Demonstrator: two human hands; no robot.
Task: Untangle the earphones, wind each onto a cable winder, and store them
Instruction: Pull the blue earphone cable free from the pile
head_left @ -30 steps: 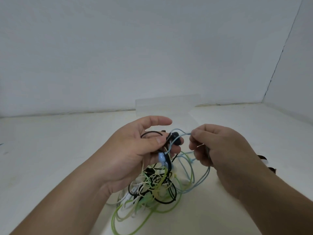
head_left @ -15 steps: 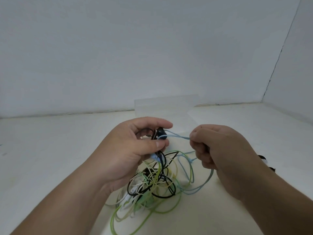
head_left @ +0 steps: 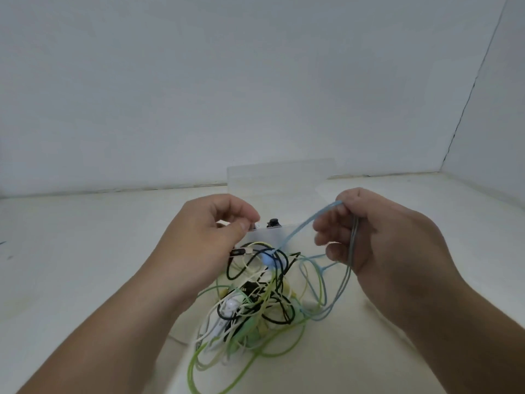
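My right hand (head_left: 383,240) is closed around the blue cable (head_left: 324,211). The cord comes out by my forefinger at the top of the fist. It slants down toward 8 o'clock to a blue earbud (head_left: 268,257) that sits on top of the tangle of earphones (head_left: 255,302). More pale blue strands pass between my curled fingers and drop toward 6 o'clock into a loop beside the heap.

My left hand (head_left: 204,240) is curled, with thumb and forefinger pressed tip to tip. A black earbud (head_left: 274,223) sits just beside those tips, at 3 o'clock from them (whether its cord is caught in the pinch, I cannot tell).

The tangle lies on the table (head_left: 85,251) between my wrists, at 6 o'clock from a clear box (head_left: 281,177) that stands against the wall. Black, white, cream and green cords cross one another in it. A white earbud (head_left: 230,304) shows on its 9 o'clock side. A long green cable (head_left: 196,365) loops out of it toward 7 o'clock, near my left forearm. Both hands are above the heap, near each other but apart, with the slanting blue cord running between them.
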